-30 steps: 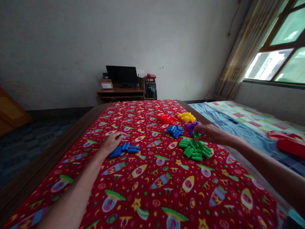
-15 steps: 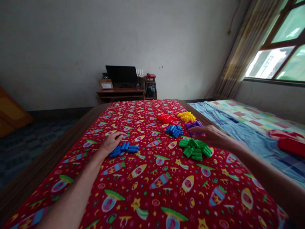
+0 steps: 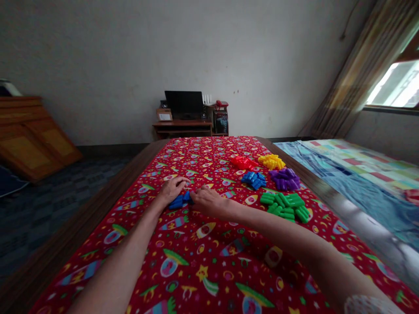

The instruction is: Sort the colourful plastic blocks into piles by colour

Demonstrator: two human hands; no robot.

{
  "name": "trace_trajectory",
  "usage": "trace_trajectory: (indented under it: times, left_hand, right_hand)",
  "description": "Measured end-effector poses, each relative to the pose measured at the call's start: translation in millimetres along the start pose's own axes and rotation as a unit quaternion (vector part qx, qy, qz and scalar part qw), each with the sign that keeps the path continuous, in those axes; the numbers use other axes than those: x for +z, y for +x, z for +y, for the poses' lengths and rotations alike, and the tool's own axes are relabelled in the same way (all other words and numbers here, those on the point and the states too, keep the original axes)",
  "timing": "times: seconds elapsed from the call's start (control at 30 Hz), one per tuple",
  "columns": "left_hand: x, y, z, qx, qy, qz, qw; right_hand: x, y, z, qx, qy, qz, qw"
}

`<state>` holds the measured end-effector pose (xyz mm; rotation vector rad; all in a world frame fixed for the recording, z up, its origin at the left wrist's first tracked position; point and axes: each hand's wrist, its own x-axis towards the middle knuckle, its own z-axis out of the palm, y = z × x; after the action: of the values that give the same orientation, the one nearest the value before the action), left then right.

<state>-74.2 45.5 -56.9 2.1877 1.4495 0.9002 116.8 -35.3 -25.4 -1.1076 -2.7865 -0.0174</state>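
A short row of blue plastic blocks (image 3: 176,202) lies on the red patterned cloth (image 3: 209,253). Just behind it rests my left hand (image 3: 173,189), its fingers loosely bent and apart, with nothing visible in them. My right hand (image 3: 208,201) is at the row's right end, fingers closed around a blue block that it mostly hides. Off to the right are sorted piles of similar blocks: blue (image 3: 254,180), green (image 3: 284,206), purple (image 3: 285,179), red (image 3: 244,162) and yellow (image 3: 272,161).
The cloth covers a long dark wooden table (image 3: 137,159). Beyond its far end stands a desk (image 3: 183,124) with a monitor (image 3: 183,104). A bed (image 3: 353,168) is along the right side, and a wooden cabinet (image 3: 36,135) stands at the left.
My right hand has moved left from the purple pile to the row of blue blocks. My left hand stays by the row. The camera view has turned left.
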Motion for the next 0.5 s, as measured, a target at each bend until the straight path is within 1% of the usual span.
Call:
trace_trajectory:
  times: [0.07, 0.13, 0.17, 0.23, 0.3, 0.4, 0.43, 0.5]
  left_hand:
    - [1.0, 0.3, -2.7, 0.001, -0.002, -0.002, 1.0]
    - [2.0, 0.8, -4.9, 0.002, -0.002, -0.005, 1.0]
    - [2.5, 1.1, -5.8, 0.002, -0.004, -0.005, 1.0]
    - [3.6, 1.8, -7.0, 0.002, -0.007, -0.002, 1.0]
    - [4.4, 2.4, -7.0, 0.001, -0.011, 0.004, 1.0]
    - [3.5, 2.1, -4.4, -0.001, -0.016, 0.006, 1.0]
    - [2.6, 1.7, -3.0, -0.002, -0.017, 0.004, 1.0]
    - [0.6, 0.7, -0.1, -0.004, -0.014, 0.002, 1.0]
  right_hand:
    - [11.4, 2.0, 6.2, -0.002, -0.007, 0.032, 0.999]
    - [11.3, -6.1, 20.6, -0.012, 0.015, 0.074, 0.997]
    - [6.4, -12.9, 30.4, -0.012, 0.029, 0.097, 0.995]
    - [-11.7, -30.2, 53.7, 0.007, 0.05, 0.131, 0.99]
    - [-35.9, -50.7, 80.4, 0.067, 0.055, 0.154, 0.984]
    - [-66.8, -83.8, 121.2, 0.187, 0.036, 0.162, 0.968]
    - [-72.7, -94.5, 133.7, 0.227, 0.026, 0.156, 0.961]
    - [-76.9, -113.7, 154.8, 0.294, 0.009, 0.137, 0.946]
